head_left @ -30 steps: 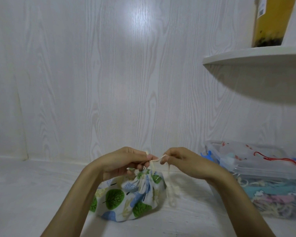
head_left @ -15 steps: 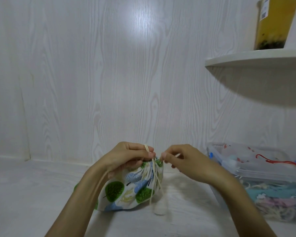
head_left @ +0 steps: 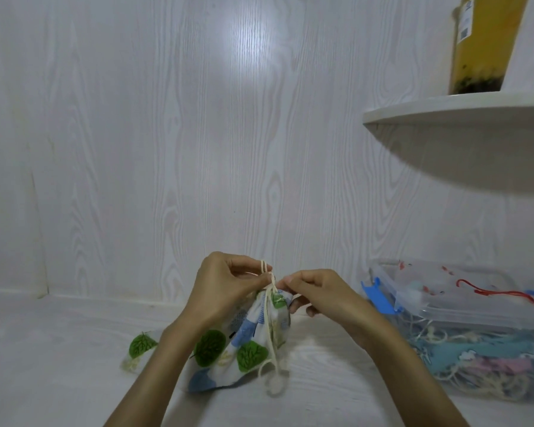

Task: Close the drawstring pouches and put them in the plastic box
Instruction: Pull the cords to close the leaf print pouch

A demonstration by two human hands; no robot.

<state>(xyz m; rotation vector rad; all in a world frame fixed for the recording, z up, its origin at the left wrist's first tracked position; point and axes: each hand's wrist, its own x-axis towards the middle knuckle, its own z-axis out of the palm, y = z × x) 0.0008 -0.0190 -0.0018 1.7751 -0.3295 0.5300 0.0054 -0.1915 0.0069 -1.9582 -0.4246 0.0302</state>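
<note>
Two hands: both of mine were up at the gathered mouth of one pouch, close together, fingertips nearly meeting.
Surface: a white wood-grain floor or tabletop (head_left: 59, 349) ran back to a white wood-grain wall (head_left: 167, 134).
Pouch: the white cloth drawstring pouch printed with green leaves and blue patches (head_left: 228, 352) sat on the surface in the lower middle, its base spread wide, its top drawn into a tight bunch between my hands.
Left hand: my left hand (head_left: 225, 291) was curled over the left side of the pouch's neck, thumb and forefinger pinched shut on the cream cotton drawstring (head_left: 272, 334); a short loop of it stood up above my fingers.
Cord: the rest of that drawstring hung down the front of the pouch and ended in a blurred pale tuft lying on the surface.
Right hand: my right hand (head_left: 315, 291) was closed narrow, thumb and forefinger pinching at the same cord just beside the left fingertips, the other fingers tucked under against the pouch's neck.
Box: the clear plastic box with blue clip latches (head_left: 383, 300) stood to the right, near but apart from the pouch, holding a tangle of pale cords and teal and pink fabric.
Shelf: a white curved shelf (head_left: 444, 114) jutted from the wall at upper right, with a yellow container (head_left: 490, 41) on it.
</note>
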